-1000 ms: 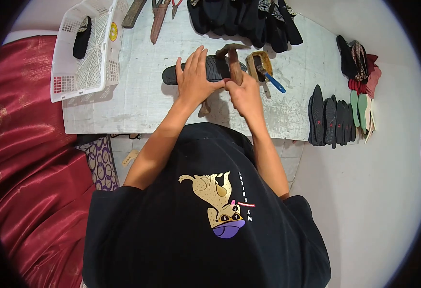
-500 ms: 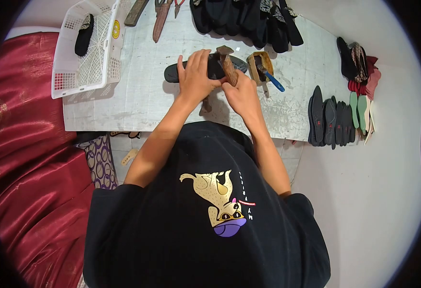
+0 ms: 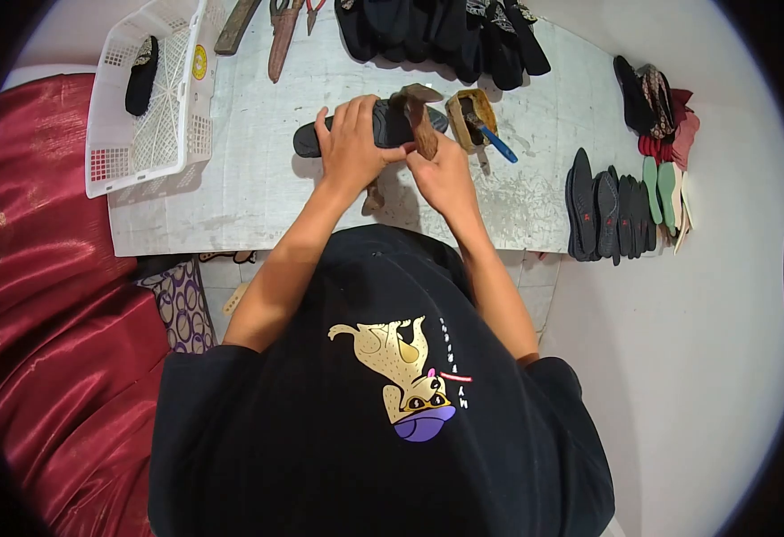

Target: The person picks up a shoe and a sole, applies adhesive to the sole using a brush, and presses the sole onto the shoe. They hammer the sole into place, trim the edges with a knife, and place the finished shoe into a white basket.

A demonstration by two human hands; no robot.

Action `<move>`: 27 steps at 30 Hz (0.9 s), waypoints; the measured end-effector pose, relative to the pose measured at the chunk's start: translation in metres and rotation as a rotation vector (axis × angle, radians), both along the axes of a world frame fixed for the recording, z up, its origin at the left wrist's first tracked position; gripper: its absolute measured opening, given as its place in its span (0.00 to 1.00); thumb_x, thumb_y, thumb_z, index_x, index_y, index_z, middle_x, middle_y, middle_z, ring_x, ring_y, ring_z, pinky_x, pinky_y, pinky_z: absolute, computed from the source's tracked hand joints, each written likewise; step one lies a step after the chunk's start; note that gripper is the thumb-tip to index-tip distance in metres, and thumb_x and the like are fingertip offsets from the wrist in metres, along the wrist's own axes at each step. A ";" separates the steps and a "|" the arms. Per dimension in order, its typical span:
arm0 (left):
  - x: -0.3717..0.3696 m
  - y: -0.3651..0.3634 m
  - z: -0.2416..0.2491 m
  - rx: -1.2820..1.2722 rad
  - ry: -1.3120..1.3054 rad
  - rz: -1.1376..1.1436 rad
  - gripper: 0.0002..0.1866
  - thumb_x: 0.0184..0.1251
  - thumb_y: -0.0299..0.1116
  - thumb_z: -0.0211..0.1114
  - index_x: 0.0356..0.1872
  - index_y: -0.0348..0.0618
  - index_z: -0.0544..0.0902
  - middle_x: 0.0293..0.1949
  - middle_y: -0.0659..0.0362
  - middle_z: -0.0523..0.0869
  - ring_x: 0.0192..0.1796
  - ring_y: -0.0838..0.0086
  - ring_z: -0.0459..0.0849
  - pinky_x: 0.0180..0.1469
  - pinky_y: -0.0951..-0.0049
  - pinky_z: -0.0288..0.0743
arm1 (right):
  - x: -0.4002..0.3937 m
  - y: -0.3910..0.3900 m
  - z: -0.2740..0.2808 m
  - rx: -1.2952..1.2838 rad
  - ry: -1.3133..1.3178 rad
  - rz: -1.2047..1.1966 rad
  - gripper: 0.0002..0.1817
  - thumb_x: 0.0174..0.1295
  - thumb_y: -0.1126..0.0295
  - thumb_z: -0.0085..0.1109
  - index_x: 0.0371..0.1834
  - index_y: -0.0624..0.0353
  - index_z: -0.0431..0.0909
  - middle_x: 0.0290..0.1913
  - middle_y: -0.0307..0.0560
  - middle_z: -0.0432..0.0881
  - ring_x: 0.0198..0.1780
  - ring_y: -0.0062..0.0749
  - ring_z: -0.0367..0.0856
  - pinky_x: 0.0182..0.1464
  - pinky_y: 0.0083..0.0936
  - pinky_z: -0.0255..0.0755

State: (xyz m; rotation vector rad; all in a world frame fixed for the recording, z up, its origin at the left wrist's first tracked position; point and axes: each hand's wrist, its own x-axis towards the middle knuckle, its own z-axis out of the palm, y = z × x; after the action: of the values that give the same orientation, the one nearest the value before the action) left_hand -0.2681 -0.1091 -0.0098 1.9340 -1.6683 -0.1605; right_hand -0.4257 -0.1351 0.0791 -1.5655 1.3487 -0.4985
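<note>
Your left hand is keeping its grip wide, with the palm down and the fingers lying spread across a black footwear sole; the thumb is pointing toward your right hand. Your right hand is making a closed grip around the wooden handle of a hammer, and the hammer's head is standing above the sole. Whether the head is touching it, you cannot tell from here. The sole is lying crosswise on the white, stained worktop, in front of you. A brown worn piece is showing just on your side of the sole.

Just to the right of the sole, a yellowish glue container is holding a blue-handled brush, which is leaning over the rim. Many black slippers are lying together at the far side. On the left, a white plastic basket is containing one black slipper. On the right, dark soles are standing in a row beside green soles. Shiny red fabric is covering the left side of the room, and a pale wall is rising on the right.
</note>
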 end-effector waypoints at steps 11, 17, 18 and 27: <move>0.002 0.000 -0.001 -0.016 0.007 -0.012 0.53 0.46 0.75 0.74 0.63 0.38 0.78 0.59 0.52 0.83 0.67 0.58 0.77 0.77 0.44 0.51 | -0.033 0.000 0.011 -0.137 -0.115 -0.111 0.13 0.56 0.71 0.59 0.39 0.71 0.78 0.26 0.54 0.81 0.30 0.33 0.79 0.36 0.34 0.73; 0.005 0.002 0.000 0.018 0.064 -0.065 0.52 0.45 0.70 0.78 0.64 0.39 0.78 0.61 0.54 0.81 0.67 0.60 0.75 0.78 0.44 0.46 | -0.038 0.008 0.007 0.070 0.037 -0.053 0.12 0.55 0.69 0.59 0.35 0.71 0.76 0.24 0.58 0.78 0.28 0.39 0.78 0.36 0.36 0.72; 0.003 0.006 0.000 0.030 0.067 -0.064 0.52 0.45 0.70 0.78 0.64 0.39 0.78 0.61 0.54 0.81 0.67 0.60 0.75 0.78 0.44 0.46 | -0.038 0.009 0.015 0.102 -0.007 -0.086 0.12 0.55 0.70 0.59 0.35 0.70 0.76 0.24 0.51 0.76 0.28 0.32 0.74 0.35 0.34 0.71; 0.006 0.002 -0.001 0.005 0.053 -0.086 0.52 0.46 0.71 0.76 0.64 0.38 0.78 0.61 0.53 0.82 0.67 0.60 0.75 0.77 0.44 0.47 | -0.063 0.034 -0.018 -0.375 -0.289 -0.238 0.03 0.56 0.80 0.57 0.27 0.63 0.74 0.17 0.36 0.72 0.18 0.18 0.69 0.21 0.20 0.60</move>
State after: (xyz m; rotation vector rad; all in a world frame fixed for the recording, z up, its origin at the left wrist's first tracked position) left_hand -0.2624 -0.1076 -0.0113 1.8465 -1.7183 -0.2480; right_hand -0.4888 -0.1014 0.0609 -1.5563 1.2697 -1.1344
